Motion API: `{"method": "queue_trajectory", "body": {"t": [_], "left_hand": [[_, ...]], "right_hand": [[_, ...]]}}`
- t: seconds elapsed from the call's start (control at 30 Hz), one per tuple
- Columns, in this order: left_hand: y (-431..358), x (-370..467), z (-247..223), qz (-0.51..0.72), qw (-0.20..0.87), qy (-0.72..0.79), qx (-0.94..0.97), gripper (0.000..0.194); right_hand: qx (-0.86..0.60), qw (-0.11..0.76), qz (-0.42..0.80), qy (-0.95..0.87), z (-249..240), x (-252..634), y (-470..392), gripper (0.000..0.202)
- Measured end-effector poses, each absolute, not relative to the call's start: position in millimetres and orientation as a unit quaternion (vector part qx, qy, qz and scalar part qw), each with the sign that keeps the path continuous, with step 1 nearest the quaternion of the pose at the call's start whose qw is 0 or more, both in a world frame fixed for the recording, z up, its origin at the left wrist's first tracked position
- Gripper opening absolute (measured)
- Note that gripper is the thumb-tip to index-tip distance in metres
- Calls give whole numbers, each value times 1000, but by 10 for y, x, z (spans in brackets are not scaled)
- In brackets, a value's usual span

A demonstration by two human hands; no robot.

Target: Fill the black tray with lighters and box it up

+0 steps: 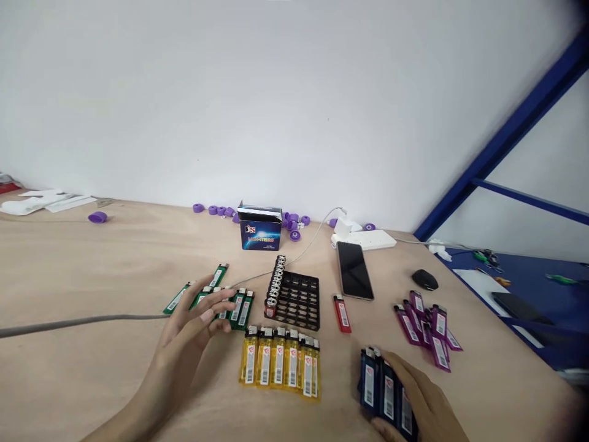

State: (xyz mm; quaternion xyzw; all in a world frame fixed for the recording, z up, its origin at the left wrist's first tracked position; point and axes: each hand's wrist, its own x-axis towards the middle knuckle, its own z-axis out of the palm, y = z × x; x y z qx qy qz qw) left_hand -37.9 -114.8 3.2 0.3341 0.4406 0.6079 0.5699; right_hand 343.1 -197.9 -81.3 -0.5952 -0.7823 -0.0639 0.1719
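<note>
My left hand [196, 334] hovers over or rests against a row of green lighters [239, 309]. Its fingers are stretched out and partly hide them; contact is hard to tell. At the lower right, my right hand [421, 396] is wrapped round a cluster of dark blue lighters [388, 393], fingers along their right side and thumb at the near end. Between the hands lie several yellow lighters [278, 359] side by side. Behind them sits a black gridded tray [301, 301], its left column filled with upright lighters [277, 279]. One red lighter [342, 313] lies right of the tray.
Purple lighters [432, 328] lie piled at the right, near a black mouse [424, 280]. A phone [354, 270] rests against a white power strip [368, 239]. Behind the tray stands a blue lighter box [261, 233], with purple caps [294, 235] along the wall. A grey cable [92, 320] crosses the left.
</note>
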Motion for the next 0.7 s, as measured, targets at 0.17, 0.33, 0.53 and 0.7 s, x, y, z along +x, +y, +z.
{"method": "queue_trajectory", "body": {"t": [0.17, 0.33, 0.53, 0.7], "left_hand": [[-1229, -312, 70, 603, 539, 439, 391, 49], [-1310, -331, 48, 589, 514, 406, 473, 24], [-1478, -242, 82, 563, 502, 369, 543, 11], [-1673, -91, 103, 456, 553, 353, 602, 24]], "right_hand": [[-621, 185, -65, -759, -845, 3448, -1998, 67], [-638, 218, -21, -738, -796, 3456, -2023, 63], [-645, 228, 2, -729, -755, 3472, -1999, 62], [-643, 250, -30, -723, -841, 3538, -1961, 68]]}}
